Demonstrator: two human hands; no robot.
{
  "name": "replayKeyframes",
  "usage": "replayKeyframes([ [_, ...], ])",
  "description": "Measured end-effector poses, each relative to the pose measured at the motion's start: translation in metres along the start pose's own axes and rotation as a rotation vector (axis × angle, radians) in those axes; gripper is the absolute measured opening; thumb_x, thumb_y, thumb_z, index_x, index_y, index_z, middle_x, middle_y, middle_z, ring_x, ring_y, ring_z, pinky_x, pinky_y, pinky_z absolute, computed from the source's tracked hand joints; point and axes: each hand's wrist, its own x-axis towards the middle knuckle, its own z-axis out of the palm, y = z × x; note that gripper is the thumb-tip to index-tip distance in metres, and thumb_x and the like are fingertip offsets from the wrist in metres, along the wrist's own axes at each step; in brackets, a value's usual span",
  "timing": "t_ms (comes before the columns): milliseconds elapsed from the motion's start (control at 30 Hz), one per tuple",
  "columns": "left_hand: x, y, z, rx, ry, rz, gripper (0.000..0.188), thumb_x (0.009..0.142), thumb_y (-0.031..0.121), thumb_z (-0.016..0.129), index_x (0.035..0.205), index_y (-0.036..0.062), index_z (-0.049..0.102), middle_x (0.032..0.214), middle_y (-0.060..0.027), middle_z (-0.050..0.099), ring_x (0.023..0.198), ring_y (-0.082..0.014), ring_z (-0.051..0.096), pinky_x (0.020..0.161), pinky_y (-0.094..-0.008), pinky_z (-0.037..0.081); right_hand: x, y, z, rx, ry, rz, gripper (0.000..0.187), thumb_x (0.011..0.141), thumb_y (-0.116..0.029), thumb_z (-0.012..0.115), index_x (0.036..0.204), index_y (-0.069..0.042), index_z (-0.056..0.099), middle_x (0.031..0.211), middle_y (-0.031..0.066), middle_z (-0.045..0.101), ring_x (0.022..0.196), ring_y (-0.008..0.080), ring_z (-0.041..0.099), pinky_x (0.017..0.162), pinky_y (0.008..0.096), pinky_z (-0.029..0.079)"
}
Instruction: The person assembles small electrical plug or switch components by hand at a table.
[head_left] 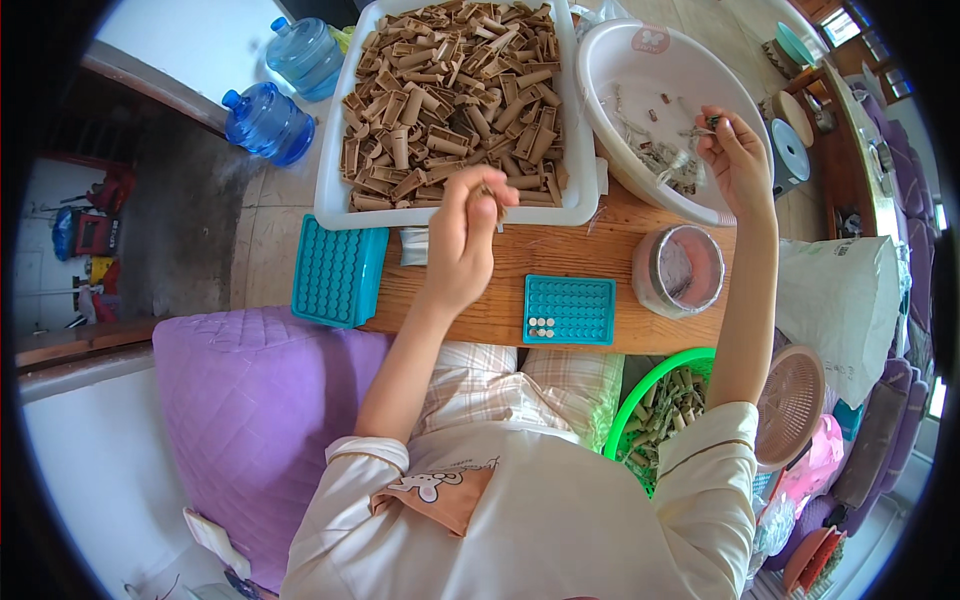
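My left hand [462, 245] is raised over the near edge of a white tray [335, 190]. Its fingers are curled closed around a small brownish thing, mostly hidden by the fingers. Brown half-round plastic-looking pieces [450, 100] fill the tray. To the right, my right hand [738, 160] hovers over the right side of a large white basin [620, 150], pinching a small dark bit with pale strands by it. Pale stringy scraps [665, 160] and a few small brown bits lie in the basin. Below my hands, a small teal tray of round hollows [570, 310] has several silvery discs [540, 327] at its left.
Teal stacked trays [338, 270] stand left on the wooden table [480, 300]. A round pinkish tub [680, 270] sits at the right. By my lap is a green basket [625, 425] of brown and green pieces. Blue water jugs [268, 125] stand beyond, at the far left.
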Motion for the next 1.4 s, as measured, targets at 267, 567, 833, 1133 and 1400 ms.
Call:
replayKeyframes([
  [267, -0.055, 0.006, 0.019, -0.444, -0.052, -0.266, 0.025, 0.093, 0.026, 0.036, 0.101, 0.003, 0.041, 0.071, -0.0007, 0.042, 0.055, -0.0051, 0.039, 0.05, -0.0178, 0.038, 0.005, 0.039, -0.028, 0.459, 0.251, -0.021, 0.02, 0.088, -0.013, 0.048, 0.102, 0.0, 0.054, 0.095, 0.0078, 0.059, 0.077, 0.0117, 0.058, 0.072, 0.0228, 0.048],
  [567, -0.105, -0.002, 0.022, -0.789, -0.053, -0.559, 0.022, 0.091, 0.025, 0.039, 0.099, 0.0051, 0.042, 0.064, 0.0023, 0.039, 0.046, -0.0015, 0.027, 0.04, -0.0161, 0.022, -0.019, 0.027, -0.024, 0.481, 0.214, -0.015, 0.019, 0.089, -0.013, 0.046, 0.101, -0.002, 0.054, 0.091, 0.005, 0.058, 0.074, 0.0094, 0.056, 0.066, 0.0212, 0.048],
  [833, -0.104, 0.031, 0.027, -0.538, -0.047, -0.522, 0.034, 0.081, 0.017, 0.056, 0.11, 0.003, 0.046, 0.075, -0.0003, 0.05, 0.049, -0.0015, 0.034, 0.044, -0.0158, 0.027, -0.139, -0.02, 0.078, -0.356, 0.006, -0.258, 0.017, 0.077, -0.004, 0.058, 0.093, -0.005, 0.061, 0.077, 0.0028, 0.059, 0.067, 0.0129, 0.055, 0.058, 0.0238, 0.046],
  [1133, -0.118, 0.061, 0.023, -0.14, -0.088, -0.437, 0.024, 0.081, 0.011, 0.06, 0.102, -0.0007, 0.057, 0.065, 0.0039, 0.053, 0.053, -0.0006, 0.034, 0.045, -0.0171, 0.027, -0.218, -0.029, 0.131, -0.45, -0.138, -0.528, 0.028, 0.067, 0.004, 0.064, 0.094, -0.002, 0.062, 0.079, 0.0085, 0.06, 0.066, 0.0202, 0.059, 0.057, 0.0284, 0.05],
  [1400, -0.114, 0.062, 0.022, -0.022, -0.164, -0.415, 0.018, 0.077, 0.004, 0.061, 0.095, 0.0032, 0.06, 0.07, 0.0001, 0.06, 0.048, -0.0027, 0.039, 0.042, -0.0193, 0.03, -0.228, -0.028, 0.128, -0.501, -0.092, -0.473, 0.027, 0.065, 0.006, 0.065, 0.09, -0.002, 0.062, 0.075, 0.0091, 0.06, 0.063, 0.0189, 0.059, 0.053, 0.0254, 0.047],
])
